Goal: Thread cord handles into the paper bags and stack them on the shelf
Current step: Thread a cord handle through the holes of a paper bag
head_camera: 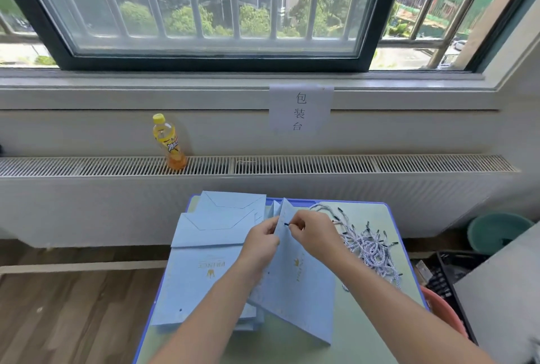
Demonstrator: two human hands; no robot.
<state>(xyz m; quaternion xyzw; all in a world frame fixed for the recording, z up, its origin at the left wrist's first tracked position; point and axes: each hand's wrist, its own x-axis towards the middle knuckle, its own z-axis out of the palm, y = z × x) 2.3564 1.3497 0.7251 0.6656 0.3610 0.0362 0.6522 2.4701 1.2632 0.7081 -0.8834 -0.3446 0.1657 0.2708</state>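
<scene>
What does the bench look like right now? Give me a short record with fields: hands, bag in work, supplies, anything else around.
left hand: left hand grips the upper edge of the bag in work
right hand: right hand pinches the dark cord tip at the bag's upper edge
bag in work: light blue paper bag, partly raised off the table
flat bags: stack of flat bags on the table's left part
cords: pile of cord handles right of the hands
other: yellow drink bottle on the radiator grille, paper sign below the window
</scene>
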